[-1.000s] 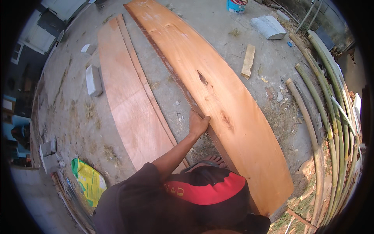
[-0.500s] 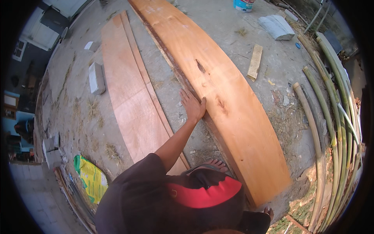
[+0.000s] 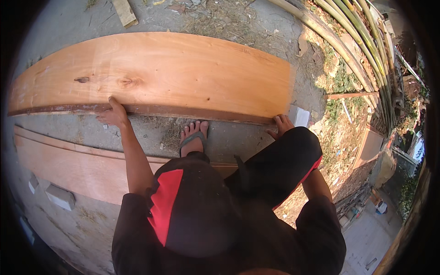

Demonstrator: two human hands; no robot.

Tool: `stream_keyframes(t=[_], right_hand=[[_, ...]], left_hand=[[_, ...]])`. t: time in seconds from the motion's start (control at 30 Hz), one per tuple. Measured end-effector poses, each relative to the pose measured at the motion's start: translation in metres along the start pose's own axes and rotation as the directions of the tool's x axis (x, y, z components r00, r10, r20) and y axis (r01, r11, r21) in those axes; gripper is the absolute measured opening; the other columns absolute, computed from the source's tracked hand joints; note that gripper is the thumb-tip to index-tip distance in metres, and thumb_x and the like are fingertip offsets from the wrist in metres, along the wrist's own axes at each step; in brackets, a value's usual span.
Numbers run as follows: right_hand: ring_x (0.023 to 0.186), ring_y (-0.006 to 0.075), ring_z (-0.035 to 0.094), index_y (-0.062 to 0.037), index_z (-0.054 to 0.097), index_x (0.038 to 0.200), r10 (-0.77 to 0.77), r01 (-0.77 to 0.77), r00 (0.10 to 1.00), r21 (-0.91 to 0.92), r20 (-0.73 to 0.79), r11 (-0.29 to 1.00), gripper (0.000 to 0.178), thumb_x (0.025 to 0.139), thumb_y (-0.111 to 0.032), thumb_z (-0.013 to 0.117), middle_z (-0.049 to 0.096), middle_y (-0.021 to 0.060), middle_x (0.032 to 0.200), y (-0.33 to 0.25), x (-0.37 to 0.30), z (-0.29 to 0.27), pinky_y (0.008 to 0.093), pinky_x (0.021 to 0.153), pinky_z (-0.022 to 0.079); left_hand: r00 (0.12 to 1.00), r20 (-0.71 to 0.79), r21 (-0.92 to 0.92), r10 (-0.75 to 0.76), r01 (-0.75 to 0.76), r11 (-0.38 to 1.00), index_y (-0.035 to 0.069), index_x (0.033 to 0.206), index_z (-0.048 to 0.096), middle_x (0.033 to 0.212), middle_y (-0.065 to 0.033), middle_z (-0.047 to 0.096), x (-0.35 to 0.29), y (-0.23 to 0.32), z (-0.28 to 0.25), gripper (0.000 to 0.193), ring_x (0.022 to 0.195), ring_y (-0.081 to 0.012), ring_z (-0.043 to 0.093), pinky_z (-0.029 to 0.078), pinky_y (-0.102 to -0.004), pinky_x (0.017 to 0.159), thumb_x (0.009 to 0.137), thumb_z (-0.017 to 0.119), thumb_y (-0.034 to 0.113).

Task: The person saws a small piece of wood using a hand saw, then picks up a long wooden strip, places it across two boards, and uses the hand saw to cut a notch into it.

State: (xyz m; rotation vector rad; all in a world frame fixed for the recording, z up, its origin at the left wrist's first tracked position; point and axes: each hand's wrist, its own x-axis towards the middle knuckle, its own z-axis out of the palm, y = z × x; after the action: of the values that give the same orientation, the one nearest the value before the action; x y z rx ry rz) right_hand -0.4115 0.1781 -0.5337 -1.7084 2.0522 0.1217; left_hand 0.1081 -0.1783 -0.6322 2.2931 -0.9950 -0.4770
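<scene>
As left hand (image 3: 117, 114) splays along plank (image 3: 197, 68), right hand (image 3: 282, 124), grip unclear, foot (image 3: 193, 145), bamboo (image 3: 340, 45) nearby

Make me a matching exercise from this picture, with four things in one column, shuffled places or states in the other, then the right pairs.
1. Long orange-brown wooden board
2. Long green-and-tan bamboo poles
3. Grey-white rectangular block
4. Bare left hand

A. Lower left of the picture
B. At the board's dark edge
C. Dark knots on its face
D. Upper right of the picture

Pairs: 1-C, 2-D, 3-A, 4-B
</scene>
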Motion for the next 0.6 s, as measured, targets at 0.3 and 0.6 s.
stream_keyframes(t=[0.3, 0.6], right_hand=[[0.101, 0.0341, 0.059, -0.0049, 0.063, 0.107, 0.017, -0.036, 0.972, -0.077, -0.234, 0.996, 0.038, 0.087, -0.035, 0.075, 0.061, 0.0115, 0.101, -0.013, 0.027, -0.009, 0.0439, 0.086, 0.048], [0.101, 0.0398, 0.057, -0.0040, 0.059, 0.112, -0.052, 0.044, 0.965, -0.037, -0.257, 0.998, 0.044, 0.079, -0.023, 0.080, 0.057, 0.0179, 0.103, -0.002, -0.024, 0.001, 0.0503, 0.083, 0.047]], left_hand=[[0.998, 0.056, 0.121, -0.006, -0.001, 0.993, -0.019, 0.153, 0.003, 0.160, -0.0424, -0.005, 0.008, 0.050, 0.011, 0.122, 0.152, -0.0531, -0.009, 0.003, -0.0694, 0.118, 0.081, 0.061, 0.061], [0.994, 0.058, 0.190, 0.097, -0.106, 0.976, -0.020, 0.152, 0.002, 0.161, -0.0414, -0.003, -0.023, 0.041, -0.024, 0.110, 0.152, -0.0530, -0.008, 0.000, -0.0679, 0.119, 0.084, 0.058, 0.047]])
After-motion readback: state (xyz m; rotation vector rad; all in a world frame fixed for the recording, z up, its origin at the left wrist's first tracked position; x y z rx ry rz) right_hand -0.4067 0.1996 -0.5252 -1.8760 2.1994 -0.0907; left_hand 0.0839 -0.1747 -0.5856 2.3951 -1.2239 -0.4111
